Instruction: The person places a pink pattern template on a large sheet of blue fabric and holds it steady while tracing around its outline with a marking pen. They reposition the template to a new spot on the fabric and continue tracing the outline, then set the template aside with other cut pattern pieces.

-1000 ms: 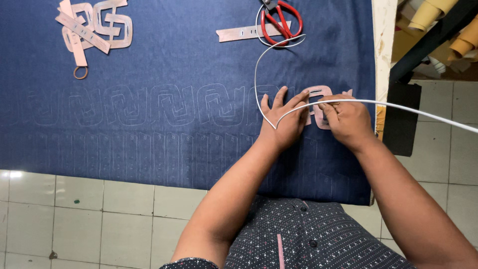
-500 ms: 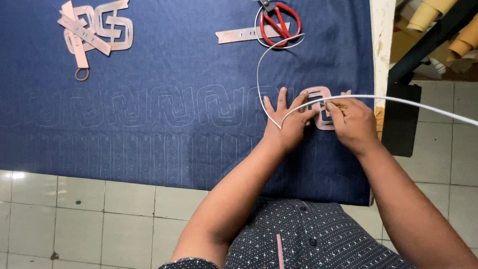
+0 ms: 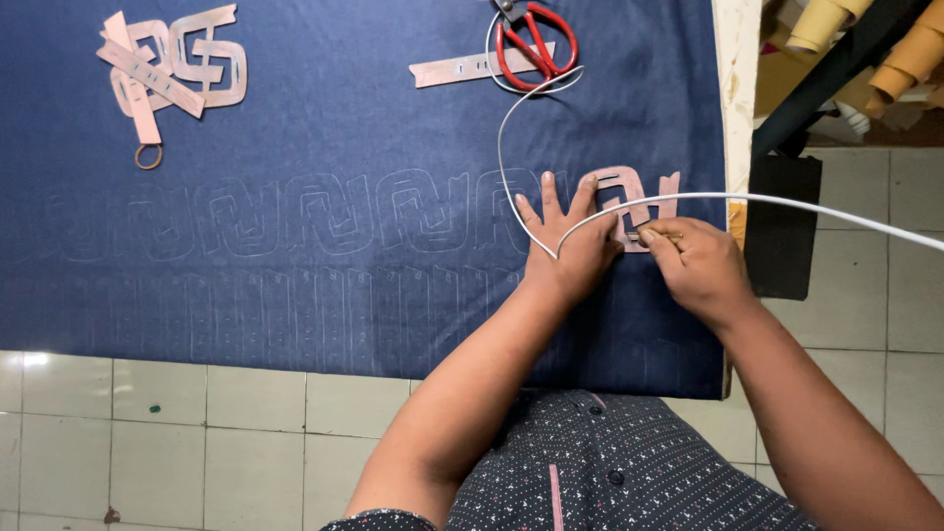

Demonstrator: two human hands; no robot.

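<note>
Tiled floor, blue cloth (image 3: 324, 128) spread flat; left hand (image 3: 568, 246) splayed pressing the thin stiff template (image 3: 629, 202), right hand (image 3: 693, 264) pinched on a marker, looks light, hold it by the edges

The left hand (image 3: 570, 251) lies flat, fingers spread, pressing a pink cut-out template (image 3: 629, 202) onto the dark blue fabric (image 3: 324, 118). The right hand (image 3: 693, 265) pinches a small tool at the template's edge, under a white cord (image 3: 506, 147). Red scissors (image 3: 531, 39) lie above.
</note>
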